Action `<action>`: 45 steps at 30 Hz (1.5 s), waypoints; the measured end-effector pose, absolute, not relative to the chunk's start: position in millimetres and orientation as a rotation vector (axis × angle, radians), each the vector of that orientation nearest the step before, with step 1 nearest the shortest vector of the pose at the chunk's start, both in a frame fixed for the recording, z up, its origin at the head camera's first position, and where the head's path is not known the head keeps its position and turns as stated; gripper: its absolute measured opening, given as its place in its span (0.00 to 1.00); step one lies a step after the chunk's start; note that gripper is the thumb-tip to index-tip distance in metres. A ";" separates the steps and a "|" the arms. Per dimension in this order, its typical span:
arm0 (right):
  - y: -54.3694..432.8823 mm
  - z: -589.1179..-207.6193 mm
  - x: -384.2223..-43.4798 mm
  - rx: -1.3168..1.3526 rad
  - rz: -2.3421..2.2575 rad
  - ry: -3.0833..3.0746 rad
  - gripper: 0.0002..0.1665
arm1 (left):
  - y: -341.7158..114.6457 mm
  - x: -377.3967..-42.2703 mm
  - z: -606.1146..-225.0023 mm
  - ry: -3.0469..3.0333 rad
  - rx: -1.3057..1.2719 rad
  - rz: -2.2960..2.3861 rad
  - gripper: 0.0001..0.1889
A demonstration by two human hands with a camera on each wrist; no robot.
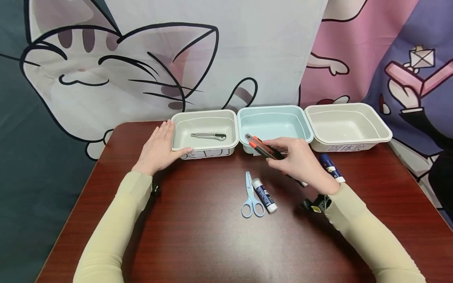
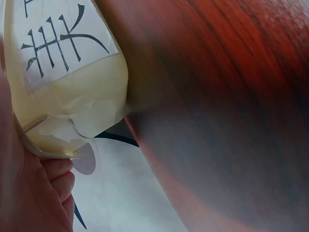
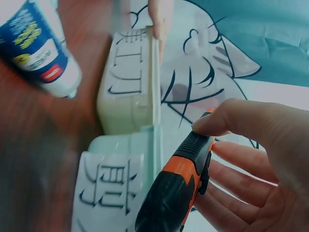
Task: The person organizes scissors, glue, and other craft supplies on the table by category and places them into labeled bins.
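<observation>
My right hand [image 1: 297, 159] grips a black-and-orange utility knife [image 3: 181, 176] between thumb and fingers, over the front of the light blue bin [image 1: 274, 118]. In the head view its front end points up and left. My left hand [image 1: 157, 147] rests against the left cream bin [image 1: 180, 122], fingers straight along its left side and thumb on the front rim. In that bin lies a slim grey utility knife [image 1: 209, 136]. Light blue scissors [image 1: 249, 198] and a glue stick [image 1: 264, 195] lie on the table. Another glue stick [image 1: 330, 167] is partly hidden behind the right wrist.
A second cream bin [image 1: 348, 124] stands at the right end of the row. Labels with characters are on the bin fronts. Under the right hand, a dark item with a white end [image 1: 303, 183] shows only in part. A printed curtain [image 1: 247, 51] hangs behind the brown table [image 1: 198, 243].
</observation>
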State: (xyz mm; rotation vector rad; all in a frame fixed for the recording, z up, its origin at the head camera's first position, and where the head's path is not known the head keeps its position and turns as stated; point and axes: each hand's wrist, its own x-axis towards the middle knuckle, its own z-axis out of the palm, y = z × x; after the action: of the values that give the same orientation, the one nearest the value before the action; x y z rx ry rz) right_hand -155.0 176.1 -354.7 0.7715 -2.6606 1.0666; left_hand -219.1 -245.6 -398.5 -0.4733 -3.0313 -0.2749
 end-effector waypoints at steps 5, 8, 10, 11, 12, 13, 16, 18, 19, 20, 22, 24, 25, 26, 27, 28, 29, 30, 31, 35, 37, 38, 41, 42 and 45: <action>160.4 -347.4 -160.6 0.821 1.177 -2.628 0.26 | -246.2 -218.9 -398.0 -3.032 -0.472 -0.274 0.63; 150.8 -345.0 -164.0 0.850 1.269 -2.607 0.26 | -245.9 -218.4 -397.6 -3.032 -0.471 -0.279 0.63; 144.8 -344.4 -166.0 0.857 1.316 -2.592 0.27 | -245.7 -218.2 -397.4 -3.031 -0.471 -0.281 0.63; 142.0 -344.4 -167.1 0.860 1.334 -2.585 0.27 | -245.5 -218.1 -397.3 -3.030 -0.472 -0.282 0.63; 139.1 -344.7 -168.5 0.862 1.349 -2.578 0.27 | -245.4 -218.0 -397.1 -3.029 -0.473 -0.282 0.63; 136.5 -345.1 -169.9 0.862 1.361 -2.570 0.27 | -245.3 -217.9 -396.9 -3.026 -0.474 -0.282 0.63; 128.7 -346.5 -174.5 0.855 1.397 -2.553 0.27 | -244.9 -217.6 -396.1 -3.024 -0.478 -0.285 0.63; 123.3 -347.4 -177.8 0.844 1.424 -2.556 0.27 | -244.8 -217.4 -395.8 -3.021 -0.479 -0.284 0.62; 120.4 -347.8 -179.6 0.840 1.440 -2.555 0.27 | -244.7 -217.3 -395.7 -3.019 -0.480 -0.284 0.62; 117.6 -347.9 -181.2 0.835 1.457 -2.556 0.27 | -244.6 -217.2 -395.4 -3.020 -0.479 -0.284 0.62; 112.0 -348.6 -184.6 0.825 1.484 -2.555 0.28 | -244.5 -217.1 -395.2 -3.019 -0.478 -0.285 0.62; 106.2 -348.5 -187.9 0.820 1.512 -2.545 0.28 | -244.5 -217.2 -395.2 -3.022 -0.475 -0.287 0.63; 103.5 -348.1 -189.4 0.815 1.524 -2.538 0.28 | -244.4 -217.2 -395.1 -3.021 -0.476 -0.287 0.63; 100.9 -347.6 -190.8 0.808 1.536 -2.534 0.29 | -244.4 -217.2 -395.0 -3.023 -0.474 -0.289 0.63; 98.3 -347.2 -192.4 0.800 1.548 -2.528 0.29 | -244.5 -217.3 -395.2 -3.023 -0.474 -0.288 0.63; 95.7 -346.2 -193.8 0.793 1.562 -2.519 0.28 | -244.5 -217.5 -395.4 -3.022 -0.475 -0.286 0.63; 93.1 -344.9 -195.0 0.785 1.576 -2.510 0.28 | -244.6 -217.7 -395.6 -3.022 -0.474 -0.283 0.63; 90.6 -343.8 -196.6 0.778 1.584 -2.500 0.28 | -244.7 -217.8 -395.8 -3.021 -0.474 -0.279 0.63; 88.1 -342.0 -198.1 0.776 1.586 -2.490 0.27 | -244.8 -217.9 -395.9 -3.021 -0.475 -0.279 0.63; 79.0 -332.4 -203.8 0.784 1.587 -2.444 0.27 | -245.2 -218.0 -396.0 -3.026 -0.475 -0.282 0.63; 75.2 -327.0 -207.5 0.798 1.582 -2.420 0.27 | -245.6 -218.3 -396.5 -3.032 -0.474 -0.284 0.63; 73.2 -324.2 -209.9 0.808 1.584 -2.406 0.27 | -245.8 -218.4 -396.8 -3.034 -0.472 -0.284 0.63; 67.7 -315.6 -219.5 0.854 1.578 -2.366 0.26 | -246.2 -219.1 -397.7 -3.038 -0.466 -0.283 0.64; 65.8 -312.7 -223.1 0.872 1.570 -2.359 0.26 | -246.2 -219.2 -397.8 -3.039 -0.463 -0.284 0.64; 60.6 -304.1 -234.2 0.899 1.554 -2.366 0.27 | -246.3 -219.5 -397.7 -3.042 -0.457 -0.282 0.63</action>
State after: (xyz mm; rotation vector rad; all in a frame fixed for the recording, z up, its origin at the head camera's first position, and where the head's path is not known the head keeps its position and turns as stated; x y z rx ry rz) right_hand -234.2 60.6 -304.1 0.8992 -2.3662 1.5542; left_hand -219.5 -246.3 -397.7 -0.4571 -3.0425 -0.2819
